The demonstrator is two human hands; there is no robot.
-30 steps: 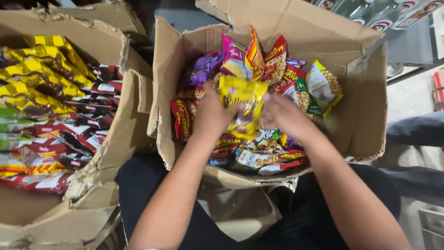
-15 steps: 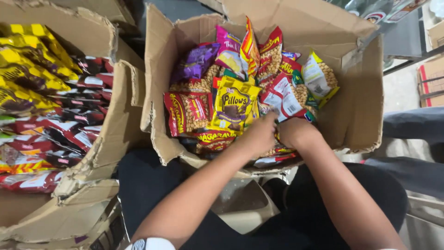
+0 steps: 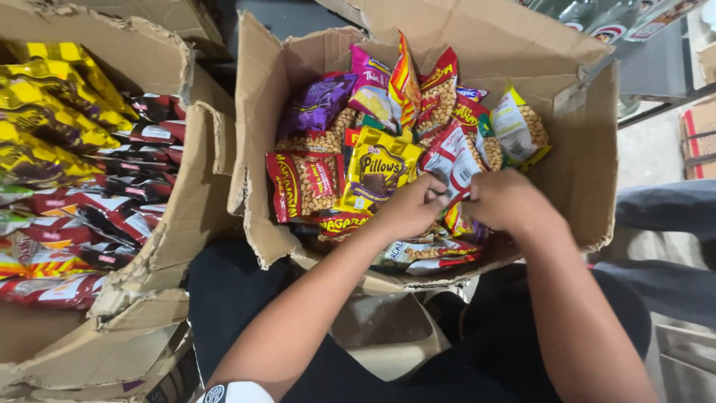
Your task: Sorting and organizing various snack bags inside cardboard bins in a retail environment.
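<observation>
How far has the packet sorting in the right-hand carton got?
Done: the carton already holds many upright snack packets, a gold packet among them. In hand: left hand and right hand grip a red-and-white packet. Left: flat packets near the front edge.

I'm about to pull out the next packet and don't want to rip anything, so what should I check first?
1. Both hands on one packet: ok. Left hand and right hand meet at the red-and-white packet.
2. Grip firm: cannot tell, the fingers hide the contact.
3. Neighbours free: not ok. The gold packet crowds it.
4. Box steady: cannot tell. Its base is hidden.
5. Box rim sound: not ok. The near left edge is torn.
6. Second box apart: ok. It stands to the left, full of packets.
</observation>
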